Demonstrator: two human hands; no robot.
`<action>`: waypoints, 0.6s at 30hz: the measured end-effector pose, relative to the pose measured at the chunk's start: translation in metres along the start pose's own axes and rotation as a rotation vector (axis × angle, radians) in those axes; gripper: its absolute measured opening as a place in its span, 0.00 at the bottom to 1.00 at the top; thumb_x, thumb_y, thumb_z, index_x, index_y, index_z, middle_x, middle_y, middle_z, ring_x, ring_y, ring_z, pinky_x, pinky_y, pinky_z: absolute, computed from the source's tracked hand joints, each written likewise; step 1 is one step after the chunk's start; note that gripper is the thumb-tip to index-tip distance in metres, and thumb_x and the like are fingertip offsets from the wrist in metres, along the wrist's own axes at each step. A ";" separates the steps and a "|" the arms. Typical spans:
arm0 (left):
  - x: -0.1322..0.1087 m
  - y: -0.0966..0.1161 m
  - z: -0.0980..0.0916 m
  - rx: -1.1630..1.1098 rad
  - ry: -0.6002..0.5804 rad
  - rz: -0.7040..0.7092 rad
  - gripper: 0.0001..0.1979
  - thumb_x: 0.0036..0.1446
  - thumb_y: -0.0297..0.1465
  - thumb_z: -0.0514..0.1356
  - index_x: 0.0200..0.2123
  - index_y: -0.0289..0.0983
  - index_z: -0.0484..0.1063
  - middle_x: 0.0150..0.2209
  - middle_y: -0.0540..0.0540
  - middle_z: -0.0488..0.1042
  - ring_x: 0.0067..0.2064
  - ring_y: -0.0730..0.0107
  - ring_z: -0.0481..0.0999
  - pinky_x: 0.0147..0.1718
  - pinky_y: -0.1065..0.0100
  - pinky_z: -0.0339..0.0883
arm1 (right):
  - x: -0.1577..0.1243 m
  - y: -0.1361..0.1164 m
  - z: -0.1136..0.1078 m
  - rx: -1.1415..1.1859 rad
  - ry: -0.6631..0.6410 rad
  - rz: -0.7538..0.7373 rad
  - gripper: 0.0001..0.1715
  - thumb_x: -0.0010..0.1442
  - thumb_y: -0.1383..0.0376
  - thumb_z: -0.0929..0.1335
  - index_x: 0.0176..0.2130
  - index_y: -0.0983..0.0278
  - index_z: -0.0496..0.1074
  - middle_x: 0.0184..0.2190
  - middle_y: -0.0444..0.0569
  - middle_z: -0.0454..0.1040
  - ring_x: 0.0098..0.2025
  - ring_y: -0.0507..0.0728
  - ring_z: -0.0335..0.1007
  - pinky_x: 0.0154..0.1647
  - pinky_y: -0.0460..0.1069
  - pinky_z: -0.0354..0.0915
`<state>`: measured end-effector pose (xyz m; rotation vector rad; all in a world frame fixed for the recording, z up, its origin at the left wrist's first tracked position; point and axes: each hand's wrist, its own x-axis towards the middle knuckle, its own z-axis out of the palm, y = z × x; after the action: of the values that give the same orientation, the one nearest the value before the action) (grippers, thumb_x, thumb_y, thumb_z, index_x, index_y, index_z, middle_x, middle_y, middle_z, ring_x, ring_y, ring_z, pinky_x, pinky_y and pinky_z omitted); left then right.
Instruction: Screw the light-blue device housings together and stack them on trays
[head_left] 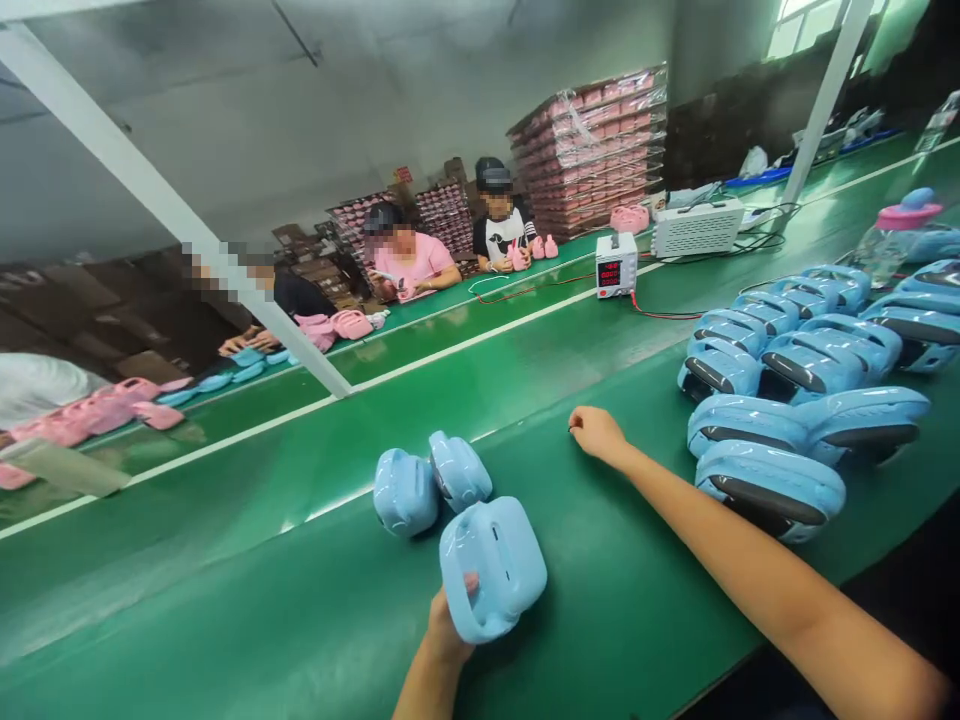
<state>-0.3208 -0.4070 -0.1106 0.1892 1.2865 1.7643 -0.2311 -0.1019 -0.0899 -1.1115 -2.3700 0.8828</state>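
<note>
My left hand (pixel 448 622) grips a light blue plastic shell (pixel 493 568) at its near end and holds it just above the green belt (pixel 300 600). Two more light blue shells (pixel 431 482) lie side by side on the belt just beyond it. My right hand (pixel 595 433) rests on the belt farther out, its fingers curled into a loose fist; I cannot make out anything in it. To its right lies a pile of several blue shells with dark undersides (pixel 806 390).
A small power supply with a red display (pixel 616 265) and a white box (pixel 697 228) stand across the belt. Other people sit along the far side with pink and blue parts. A white post (pixel 180 225) crosses the left. Wrapped pink stacks (pixel 592 150) stand behind. A pink-capped bottle (pixel 896 235) stands at right.
</note>
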 end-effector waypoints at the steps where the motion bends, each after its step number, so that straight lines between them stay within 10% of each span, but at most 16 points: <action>1: 0.000 -0.001 0.000 0.000 -0.015 0.004 0.16 0.36 0.34 0.67 0.32 0.35 0.78 0.30 0.42 0.79 0.39 0.48 0.77 0.44 0.55 0.68 | 0.000 0.003 -0.002 -0.002 -0.006 -0.003 0.06 0.52 0.74 0.66 0.29 0.66 0.73 0.32 0.51 0.75 0.36 0.55 0.68 0.35 0.47 0.58; 5: 0.000 -0.001 0.001 -0.011 -0.032 0.008 0.25 0.35 0.34 0.67 0.42 0.37 0.75 0.30 0.43 0.78 0.40 0.49 0.77 0.43 0.55 0.69 | -0.009 -0.006 -0.007 0.069 -0.057 -0.038 0.06 0.52 0.74 0.66 0.31 0.67 0.73 0.34 0.51 0.75 0.37 0.54 0.68 0.37 0.47 0.61; 12: 0.004 0.006 0.013 -0.122 0.237 0.023 0.10 0.29 0.33 0.68 0.19 0.37 0.72 0.21 0.48 0.75 0.26 0.60 0.75 0.27 0.64 0.71 | -0.077 -0.062 0.006 0.661 -0.472 -0.298 0.07 0.50 0.72 0.68 0.33 0.67 0.75 0.26 0.45 0.75 0.28 0.50 0.71 0.31 0.45 0.67; 18: -0.002 0.002 0.013 -0.105 0.214 0.051 0.11 0.31 0.31 0.68 0.25 0.39 0.75 0.23 0.49 0.76 0.36 0.54 0.77 0.41 0.58 0.72 | -0.110 -0.070 0.017 0.723 -0.211 -0.818 0.08 0.54 0.74 0.66 0.30 0.66 0.76 0.31 0.49 0.77 0.35 0.52 0.73 0.38 0.46 0.69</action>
<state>-0.3136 -0.3999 -0.1026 -0.0275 1.3443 1.9317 -0.2115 -0.2289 -0.0626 0.2281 -2.0376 1.3637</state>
